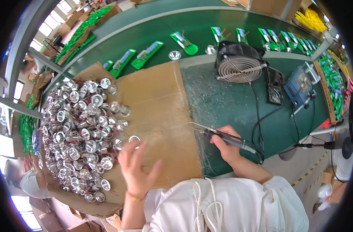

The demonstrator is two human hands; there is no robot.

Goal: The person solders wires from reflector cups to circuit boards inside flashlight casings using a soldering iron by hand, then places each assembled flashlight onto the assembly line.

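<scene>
Cup (pixel 134 138): one, silver, at right edge of pile (pixel 77 131); contact with left hand (pixel 137 170) unclear, fingers spread, blurred. Best taken singly, by rim, wires untangled.
Right hand (pixel 228 145): closed round iron (pixel 244 145), tip by edge of cardboard (pixel 157 96); best kept clear of fingers.
Fan (pixel 240 69): beyond iron.

Shiny silver cups (pixel 91 146) at nine o'clock, plain tan cardboard (pixel 153 98) at eleven, dark green table (pixel 203 92) at two, blue box (pixel 293 92) at three, yellow-and-black striped floor tape (pixel 312 168) at four, white shirt (pixel 246 205) at five.
</scene>
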